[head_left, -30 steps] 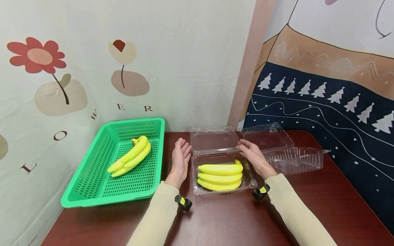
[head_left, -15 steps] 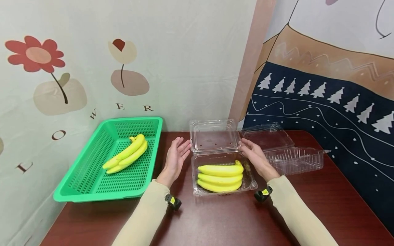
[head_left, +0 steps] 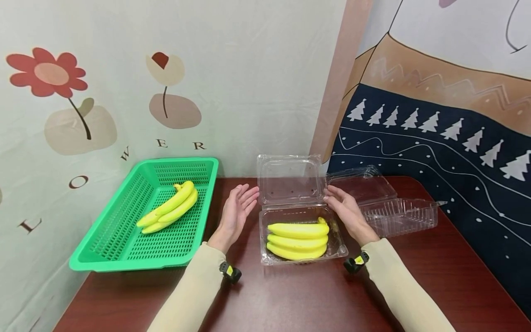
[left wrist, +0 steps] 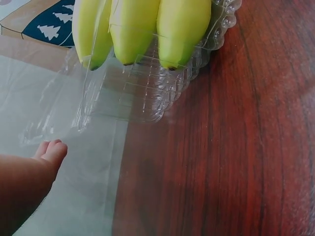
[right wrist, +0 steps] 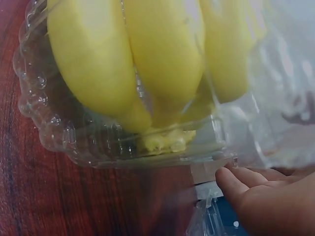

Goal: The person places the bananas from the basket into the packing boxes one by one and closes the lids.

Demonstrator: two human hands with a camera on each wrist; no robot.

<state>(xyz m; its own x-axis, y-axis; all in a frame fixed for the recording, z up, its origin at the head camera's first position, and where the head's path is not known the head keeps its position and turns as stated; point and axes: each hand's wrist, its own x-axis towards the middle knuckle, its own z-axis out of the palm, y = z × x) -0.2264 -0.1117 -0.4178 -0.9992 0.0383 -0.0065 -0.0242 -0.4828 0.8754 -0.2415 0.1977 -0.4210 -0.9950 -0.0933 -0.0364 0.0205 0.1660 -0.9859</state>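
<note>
A clear plastic clamshell box (head_left: pixel 263 235) stands on the table with a bunch of bananas (head_left: pixel 297 241) lying in its base. Its hinged lid (head_left: pixel 290 180) is tilted up at the back. My left hand (head_left: pixel 234 214) is at the lid's left edge, fingers fairly straight and fingertips at or very near the plastic. On the other side, the fingers of my right hand (head_left: pixel 347 213) reach the lid's right edge, also extended. In the left wrist view, the banana tips (left wrist: pixel 170 59) show through the box wall; the right wrist view shows the stem end (right wrist: pixel 167 140).
To the left stands a green basket (head_left: pixel 211 207) holding another bunch of bananas (head_left: pixel 170 207). A second clear clamshell box (head_left: pixel 402 216) lies open at the right, its lid (head_left: pixel 361 184) back near the printed wall cloth. The brown table (head_left: pixel 290 299) extends in front.
The lid has swung up from nearly flat to a steeper tilt. My left hand has shifted left and stays beside the lid; my right hand has moved only slightly.
</note>
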